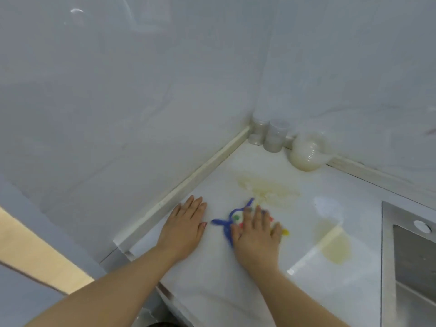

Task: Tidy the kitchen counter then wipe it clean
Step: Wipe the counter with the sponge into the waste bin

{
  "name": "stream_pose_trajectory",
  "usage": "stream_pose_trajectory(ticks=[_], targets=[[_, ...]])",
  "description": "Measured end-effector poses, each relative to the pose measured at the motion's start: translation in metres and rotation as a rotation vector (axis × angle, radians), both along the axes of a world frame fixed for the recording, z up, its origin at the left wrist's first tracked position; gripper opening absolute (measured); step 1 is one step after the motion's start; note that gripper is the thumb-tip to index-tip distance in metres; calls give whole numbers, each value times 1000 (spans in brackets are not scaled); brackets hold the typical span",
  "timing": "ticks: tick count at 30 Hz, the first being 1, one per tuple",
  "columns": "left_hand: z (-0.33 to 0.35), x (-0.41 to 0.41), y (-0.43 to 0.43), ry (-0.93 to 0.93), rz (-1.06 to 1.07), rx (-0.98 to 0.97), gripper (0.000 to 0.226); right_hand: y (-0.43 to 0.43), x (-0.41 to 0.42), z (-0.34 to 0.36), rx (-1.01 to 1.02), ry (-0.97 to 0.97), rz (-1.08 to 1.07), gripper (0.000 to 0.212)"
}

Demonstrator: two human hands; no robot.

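Here, in the head view, the right hand (pixel 256 234) lies flat on top of a small cloth (pixel 236 218), with its fingers straight and a little apart, pressing the cloth down on the white tabletop (pixel 212 279). The cloth is right under the palm and fingers, so most of it is hidden. It is white with a blue edge and green, red and yellow dots. Blue bits stick out to the left of the hand and past the fingertips, and a yellow dot peeks out on the right by the little finger. What shows is wider from left to right than from near to far, and one blue tip points away toward the back corner. The picture is a bit blurry there, so the true shape is hard to tell. The left hand (pixel 186 220) rests flat on the tabletop just to the left of the cloth, fingers straight and close together, holding nothing. A pale yellow smear (pixel 269 190) lies just past the cloth, and a second yellow patch (pixel 337 249) lies to the right, near the metal sink (pixel 412 256). In the back corner stand two small jars (pixel 274 138) side by side, with a see-through plastic cup (pixel 306 152) next to them.
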State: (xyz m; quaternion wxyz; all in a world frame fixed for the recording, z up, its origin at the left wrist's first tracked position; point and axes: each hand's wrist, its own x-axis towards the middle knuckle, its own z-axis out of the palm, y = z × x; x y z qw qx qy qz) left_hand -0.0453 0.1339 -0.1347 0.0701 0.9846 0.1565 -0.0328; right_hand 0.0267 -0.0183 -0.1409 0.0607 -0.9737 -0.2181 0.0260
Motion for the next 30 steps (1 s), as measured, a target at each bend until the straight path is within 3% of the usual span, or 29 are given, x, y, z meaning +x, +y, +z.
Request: stream_pose_trajectory(ticks=[3,5,7,12,15,18,21,24,26,28,30], targets=[[2,21,2,26,1,-17,62,9,-19,-10,-1,0,296,54],[3,33,3,46,-19,-36,54,1,-3,-7,10,-6,283,55],[5,45,1,39,-41,-34,59,-16,25,-2,-11,25,137,73],[1,80,-3,47,-13,-37,60,-26,69,4,-2,45,-180,65],[-7,87,-5,42,56,-16,78,-7,53,-11,52,-53,-1,60],[-10,87,-5,22,57,-14,79,-12,58,-14,35,-57,173,60],[-8,88,-5,-14,47,-15,101,-34,102,-9,47,-124,16,58],[-10,89,-4,-48,34,-2,101,-45,133,2,-4,46,-215,65],[-9,88,-4,-59,28,9,99,-32,130,1,15,12,-245,75],[-11,89,-4,-79,38,8,97,-6,112,2,14,14,-116,84],[-14,90,-2,-114,51,0,90,14,94,-5,38,-22,98,75]])
